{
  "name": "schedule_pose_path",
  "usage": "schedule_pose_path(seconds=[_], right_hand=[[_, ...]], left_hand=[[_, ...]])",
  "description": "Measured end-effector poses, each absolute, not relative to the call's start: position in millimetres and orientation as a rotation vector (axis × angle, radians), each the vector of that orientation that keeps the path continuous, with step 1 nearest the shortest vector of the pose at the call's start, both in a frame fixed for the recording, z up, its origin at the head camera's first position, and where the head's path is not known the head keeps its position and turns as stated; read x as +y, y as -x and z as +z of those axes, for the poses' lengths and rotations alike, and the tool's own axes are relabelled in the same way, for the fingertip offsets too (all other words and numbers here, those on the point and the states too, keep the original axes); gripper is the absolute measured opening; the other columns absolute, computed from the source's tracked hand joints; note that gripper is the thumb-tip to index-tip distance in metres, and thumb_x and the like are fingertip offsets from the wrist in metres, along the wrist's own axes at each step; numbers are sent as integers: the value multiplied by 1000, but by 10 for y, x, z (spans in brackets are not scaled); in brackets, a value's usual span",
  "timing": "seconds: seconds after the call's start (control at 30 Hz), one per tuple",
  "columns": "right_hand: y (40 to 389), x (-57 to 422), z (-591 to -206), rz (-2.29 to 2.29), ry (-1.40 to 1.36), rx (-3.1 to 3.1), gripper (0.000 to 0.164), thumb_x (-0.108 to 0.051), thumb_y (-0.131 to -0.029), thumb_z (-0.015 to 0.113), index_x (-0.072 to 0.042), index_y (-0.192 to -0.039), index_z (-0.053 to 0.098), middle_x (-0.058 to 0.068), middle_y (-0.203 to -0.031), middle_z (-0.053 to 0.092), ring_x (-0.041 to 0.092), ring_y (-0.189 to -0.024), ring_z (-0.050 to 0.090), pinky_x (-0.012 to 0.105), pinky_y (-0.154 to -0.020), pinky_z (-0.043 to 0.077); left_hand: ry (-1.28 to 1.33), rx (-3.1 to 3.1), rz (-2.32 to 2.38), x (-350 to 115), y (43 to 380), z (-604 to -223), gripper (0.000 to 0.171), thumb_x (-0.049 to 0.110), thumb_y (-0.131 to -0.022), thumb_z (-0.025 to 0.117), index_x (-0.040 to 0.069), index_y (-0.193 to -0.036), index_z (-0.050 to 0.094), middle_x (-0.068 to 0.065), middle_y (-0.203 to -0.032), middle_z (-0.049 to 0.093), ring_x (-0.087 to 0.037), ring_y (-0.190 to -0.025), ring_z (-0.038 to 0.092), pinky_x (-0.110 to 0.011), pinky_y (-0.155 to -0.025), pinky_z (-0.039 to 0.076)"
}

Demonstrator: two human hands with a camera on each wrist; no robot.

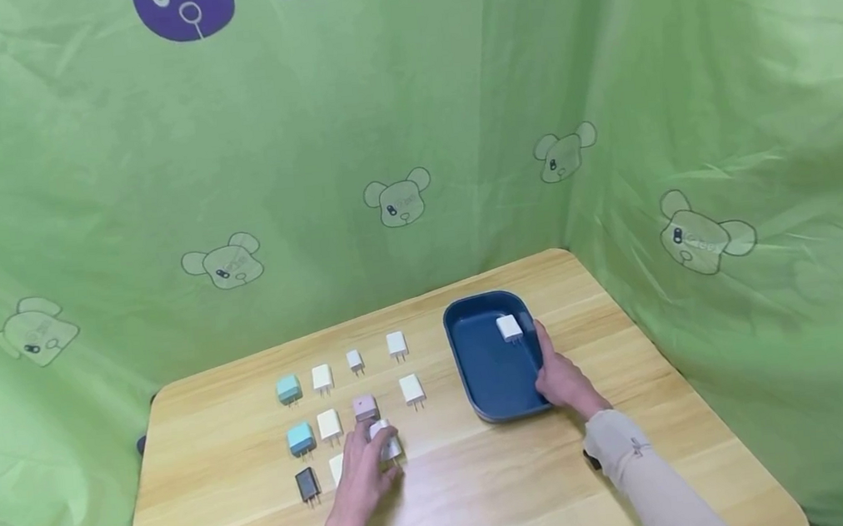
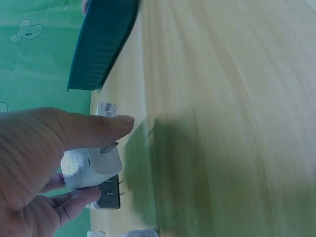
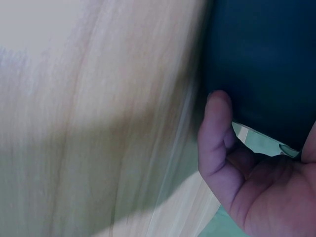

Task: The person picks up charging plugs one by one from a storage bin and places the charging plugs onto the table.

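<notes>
A white charger plug [image 1: 388, 443] is pinched by my left hand [image 1: 361, 475] at the front of the loose rows of chargers. In the left wrist view, the thumb lies over the plug [image 2: 89, 168] near its metal prongs, with fingers along the opposite side. A pink-purple charger [image 1: 364, 407] sits just beyond these fingers. My right hand [image 1: 569, 379] grips the right side of a dark blue tray [image 1: 498, 377], fingers bent at its wall in the right wrist view. Inside the tray, toward the far right corner, lies one white charger [image 1: 508, 328].
Left of the tray are two white chargers [image 1: 412, 389] [image 1: 396, 344] and a small white one [image 1: 355, 361]. Farther left stand two turquoise chargers [image 1: 300, 438] [image 1: 289, 389], a black one [image 1: 308, 484] and several white ones [image 1: 329, 425]. Green curtains [image 1: 305, 139] hang behind the wooden table [image 1: 487, 499].
</notes>
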State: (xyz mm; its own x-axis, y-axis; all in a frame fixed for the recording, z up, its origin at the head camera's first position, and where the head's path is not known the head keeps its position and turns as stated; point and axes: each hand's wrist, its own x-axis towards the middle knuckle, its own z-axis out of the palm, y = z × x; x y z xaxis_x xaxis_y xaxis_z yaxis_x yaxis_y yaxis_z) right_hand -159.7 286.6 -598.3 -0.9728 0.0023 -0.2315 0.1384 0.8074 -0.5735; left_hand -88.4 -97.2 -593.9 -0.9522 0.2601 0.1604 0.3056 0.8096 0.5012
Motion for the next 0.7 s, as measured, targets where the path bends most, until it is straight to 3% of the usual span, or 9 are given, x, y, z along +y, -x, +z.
schedule_pose_path(seconds=[0.43,0.7], right_hand=[[1603,2843,-5994,-901,-120,2771,95,1,-93,46,-21,-161,-15,20,-82,61,26,-64,55,34,-56,43],[1602,2852,-5982,-887,-130,2773,93,0,-93,45,-21,-162,-14,24,-90,63,27,-67,56,35,-57,44]], left_hand=[[512,-2958,-675,-981,888,-6044,60,14,-65,92,13,-121,69,-27,-130,60,-33,-101,61,-52,-93,52],[529,-2959,-595,-990,896,-6107,60,18,-63,93,15,-119,70,-23,-124,63,-29,-93,61,-45,-84,51]])
